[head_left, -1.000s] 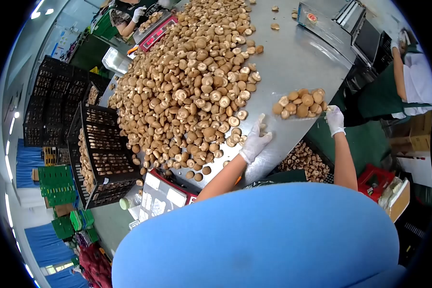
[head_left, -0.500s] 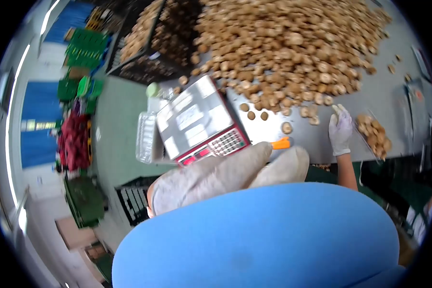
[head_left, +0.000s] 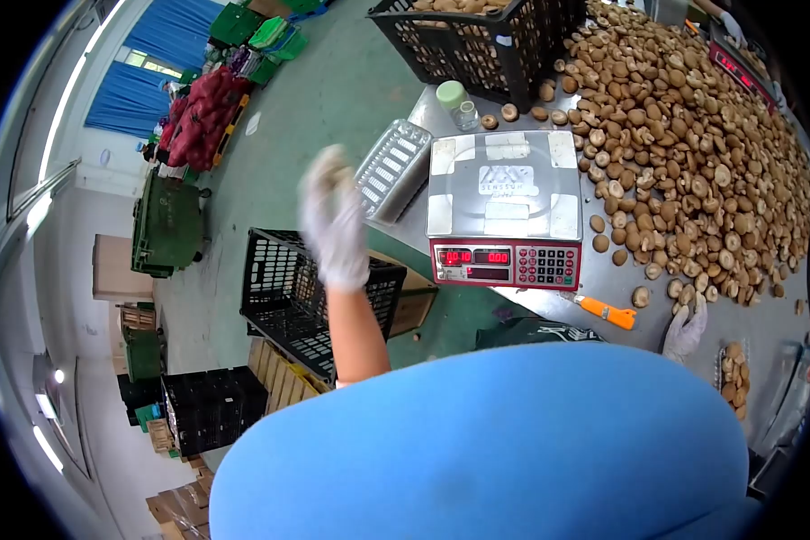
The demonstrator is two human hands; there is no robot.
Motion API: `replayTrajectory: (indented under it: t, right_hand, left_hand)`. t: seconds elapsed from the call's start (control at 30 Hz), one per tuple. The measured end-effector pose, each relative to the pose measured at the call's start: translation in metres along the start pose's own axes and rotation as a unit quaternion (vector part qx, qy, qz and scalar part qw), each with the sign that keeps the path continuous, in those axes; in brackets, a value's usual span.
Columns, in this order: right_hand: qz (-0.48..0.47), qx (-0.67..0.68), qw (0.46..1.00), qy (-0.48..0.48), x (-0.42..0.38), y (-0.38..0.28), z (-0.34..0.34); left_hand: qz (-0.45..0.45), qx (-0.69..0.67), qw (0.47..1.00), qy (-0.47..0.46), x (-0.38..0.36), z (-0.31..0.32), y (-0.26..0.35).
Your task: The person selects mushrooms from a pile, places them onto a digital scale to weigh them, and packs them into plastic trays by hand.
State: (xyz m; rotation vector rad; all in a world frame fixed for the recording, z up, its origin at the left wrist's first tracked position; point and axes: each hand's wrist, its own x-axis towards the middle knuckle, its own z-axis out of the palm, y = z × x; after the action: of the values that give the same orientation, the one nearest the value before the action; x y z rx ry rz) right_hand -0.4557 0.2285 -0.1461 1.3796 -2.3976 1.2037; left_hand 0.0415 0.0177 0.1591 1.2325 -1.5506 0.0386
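Mushrooms (head_left: 693, 153) lie heaped across the steel table (head_left: 765, 319), right of a red-trimmed scale (head_left: 504, 209). Gloved right hand (head_left: 686, 329) rests at table edge near loose mushrooms and an orange knife (head_left: 607, 312) — fingers slack, holding nothing. Left hand (head_left: 335, 219), blurred, is raised by a stack of trays (head_left: 394, 169) — grip can't be told.

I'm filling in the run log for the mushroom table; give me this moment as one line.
left hand: gloved, raised beside tray stack, blurred | right hand: gloved, at table edge by mushrooms | scale: platform bare | orange knife: on table
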Motion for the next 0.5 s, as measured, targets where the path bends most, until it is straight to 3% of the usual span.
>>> replayTrajectory:
  t: [0.03,0.07,0.1,0.17,0.2,0.3,0.37,0.5]
  right_hand:
    - [0.013,0.018,1.000,0.023,-0.003,0.003,0.000]
    - [0.029,0.018,0.999,0.026,-0.010,0.013,0.006]
    - [0.027,0.014,0.999,0.035,-0.015,0.017,0.006]
    - [-0.011,-0.032,0.998,0.049,-0.025,0.021,0.005]
    - [-0.002,-0.009,0.998,0.059,-0.026,0.019,0.006]
    - [0.027,-0.034,0.997,0.058,-0.024,0.019,0.003]
    - [0.059,-0.083,0.994,0.050,-0.024,0.008,-0.001]
    - [0.041,-0.121,0.990,0.059,-0.023,-0.003,-0.010]
  left_hand:
    - [-0.096,0.008,0.990,-0.104,-0.006,0.018,-0.055]
    - [-0.118,0.069,0.977,-0.165,-0.020,0.038,-0.130]
    - [-0.061,0.201,0.960,-0.185,-0.030,0.053,-0.179]
    - [-0.056,0.308,0.915,-0.254,-0.042,0.075,-0.225]
    - [-0.065,0.335,0.892,-0.296,-0.046,0.082,-0.236]
    - [-0.056,0.287,0.906,-0.307,-0.050,0.090,-0.240]
    - [-0.114,0.238,0.905,-0.333,-0.037,0.079,-0.219]
    - [-0.139,0.247,0.868,-0.408,-0.020,0.076,-0.226]
